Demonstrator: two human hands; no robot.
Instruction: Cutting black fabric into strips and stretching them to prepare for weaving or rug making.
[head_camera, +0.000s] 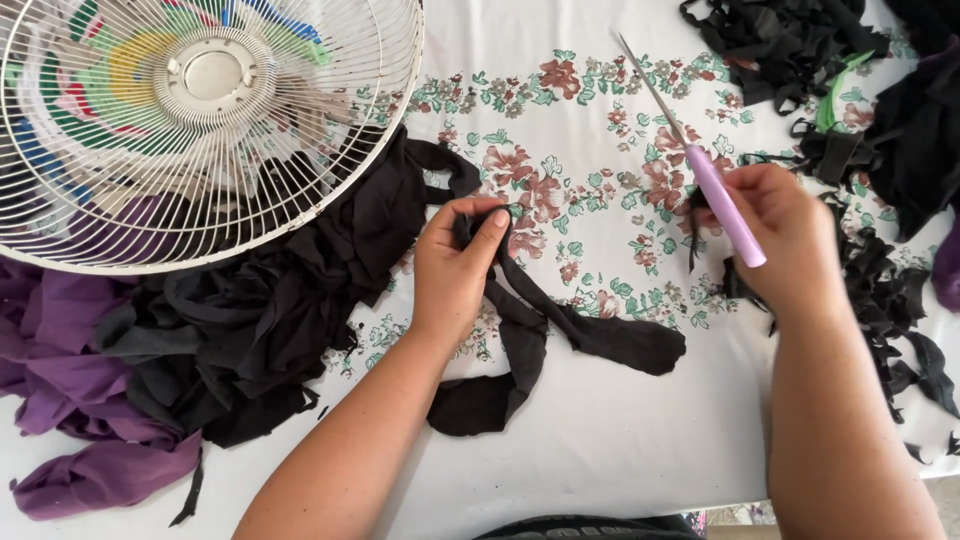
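Observation:
My left hand (455, 265) pinches a long black fabric strip (560, 335) that trails down and to the right across the flowered tablecloth (590, 110). My right hand (785, 235) grips scissors with a lilac handle (725, 205); their thin metal blades (650, 85) point up and to the left, away from the strip. The two hands are about a hand's width apart.
A white wire fan guard (200, 130), woven with coloured fabric, lies at the upper left. A heap of black cloth (250, 320) and purple cloth (70, 400) sits under and below it. More black strips (880, 130) pile up at the right, with a green scrap (835, 95).

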